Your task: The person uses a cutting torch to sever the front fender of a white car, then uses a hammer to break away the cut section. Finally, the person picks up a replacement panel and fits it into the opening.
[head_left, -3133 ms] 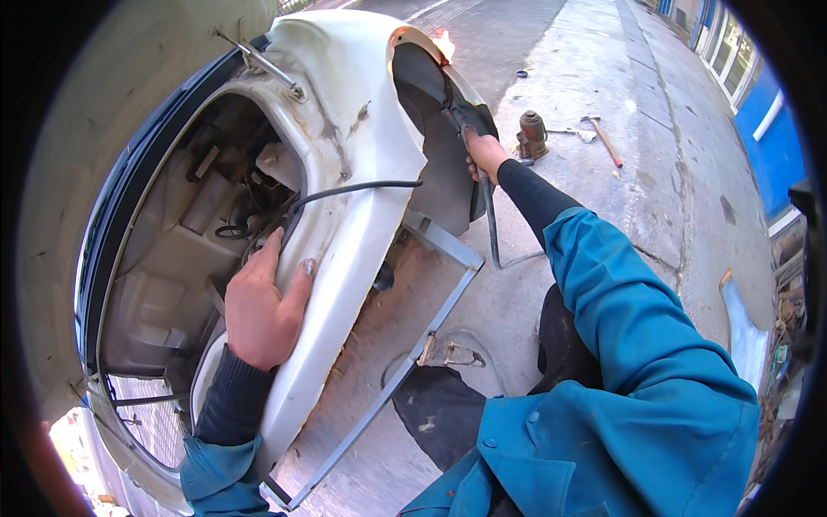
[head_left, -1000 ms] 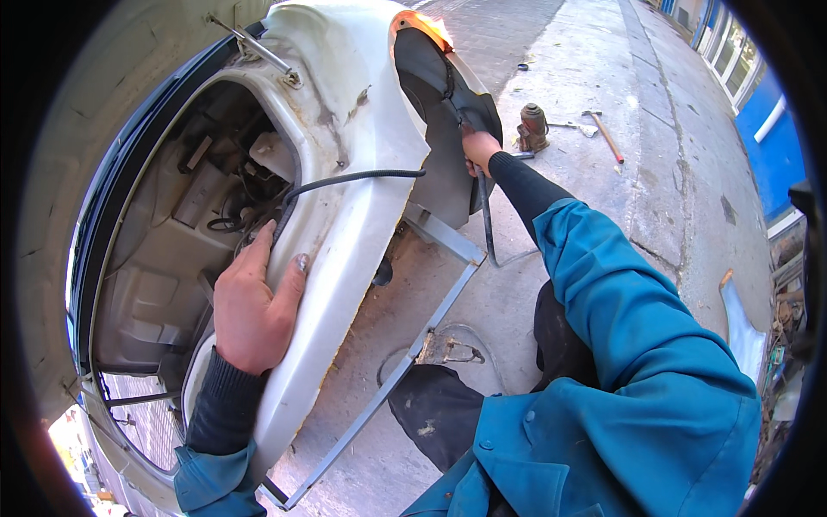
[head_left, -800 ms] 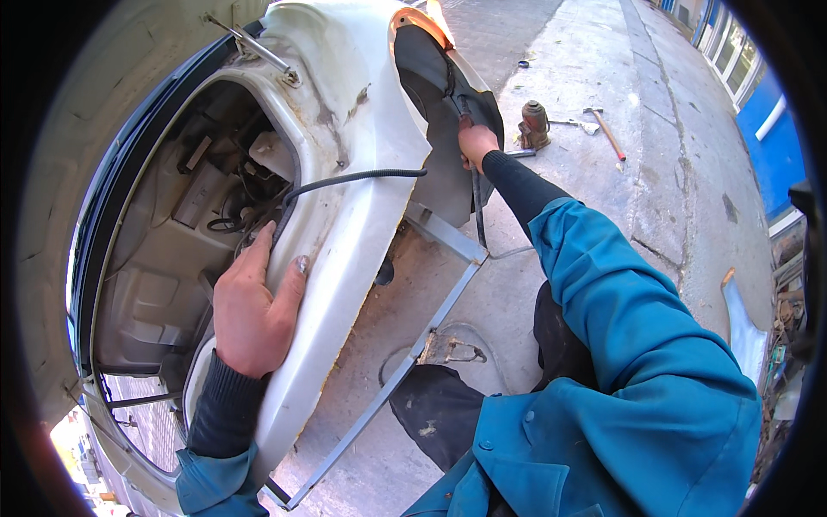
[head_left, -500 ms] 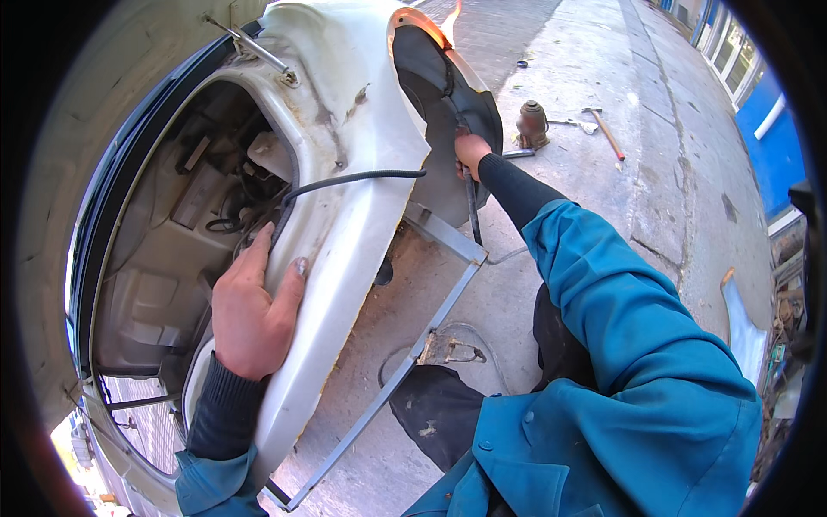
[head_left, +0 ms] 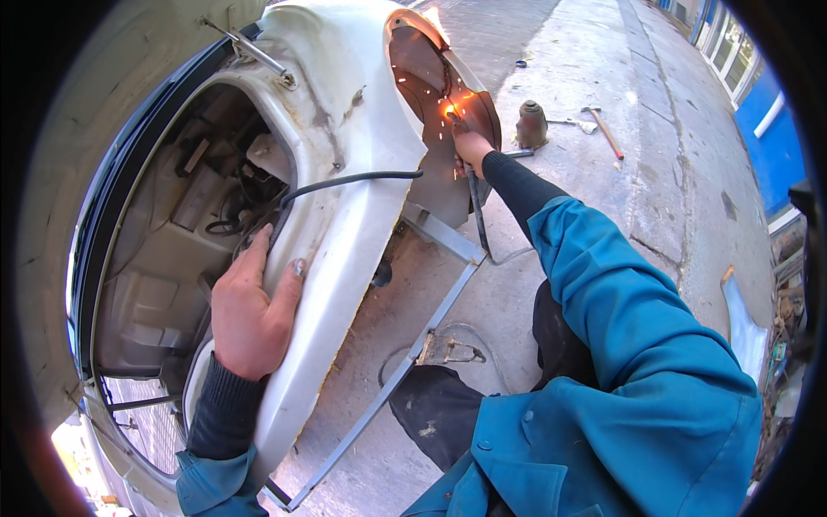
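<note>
My left hand (head_left: 255, 308) lies flat over the edge of a white car body panel (head_left: 301, 332), fingers stretched out toward the opening. My right hand (head_left: 471, 151) is closed round a welding torch (head_left: 470, 172) at the wheel arch. An orange glow and flying sparks (head_left: 450, 110) show at the torch's tip, against the dark wheel-arch liner (head_left: 435, 77). Down from the hand runs the torch's black cable (head_left: 477, 215). Small flames (head_left: 431, 17) burn on the arch's upper rim. A black corrugated tube (head_left: 353, 177) crosses the panel between my hands.
A metal frame (head_left: 388, 388) stands under the panel's edge, beside my knees. On the concrete to the right are a rusty bottle jack (head_left: 531, 125) and a hammer (head_left: 606, 135). A loose white panel piece (head_left: 743, 323) lies farther right, near heaped scrap (head_left: 788, 345).
Bright sparks and an orange glow have appeared at the torch tip, lighting the liner. The flame on the arch rim has changed shape. My left hand stays put.
</note>
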Available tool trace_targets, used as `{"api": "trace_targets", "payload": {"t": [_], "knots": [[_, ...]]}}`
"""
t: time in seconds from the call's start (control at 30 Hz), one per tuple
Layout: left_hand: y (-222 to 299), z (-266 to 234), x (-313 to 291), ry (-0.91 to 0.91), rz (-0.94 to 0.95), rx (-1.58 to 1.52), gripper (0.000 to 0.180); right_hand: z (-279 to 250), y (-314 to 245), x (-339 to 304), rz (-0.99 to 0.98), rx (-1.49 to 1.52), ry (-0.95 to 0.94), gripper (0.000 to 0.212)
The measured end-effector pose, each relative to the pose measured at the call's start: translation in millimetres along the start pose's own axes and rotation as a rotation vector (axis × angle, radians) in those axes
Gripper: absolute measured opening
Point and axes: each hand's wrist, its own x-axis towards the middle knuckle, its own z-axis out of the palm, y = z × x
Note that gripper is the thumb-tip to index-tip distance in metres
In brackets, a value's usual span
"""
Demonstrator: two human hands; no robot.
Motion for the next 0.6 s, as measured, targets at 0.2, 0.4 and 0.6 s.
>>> {"api": "trace_targets", "payload": {"t": [0.2,0.4,0.6], "knots": [[-0.9,0.6,0.1,0.001,-0.003,-0.009,0.059,10.7,-1.1,-1.3,-0.051,-0.067,0.148,0.047],[-1.5,0.5,0.5,0.001,0.002,-0.002,0.059,5.1,-0.5,3.8,-0.050,-0.048,0.167,0.049],[-1.4,0.2,0.6,-0.009,-0.008,0.005,0.059,5.0,3.6,13.6,-0.069,-0.055,0.137,0.059]]}}
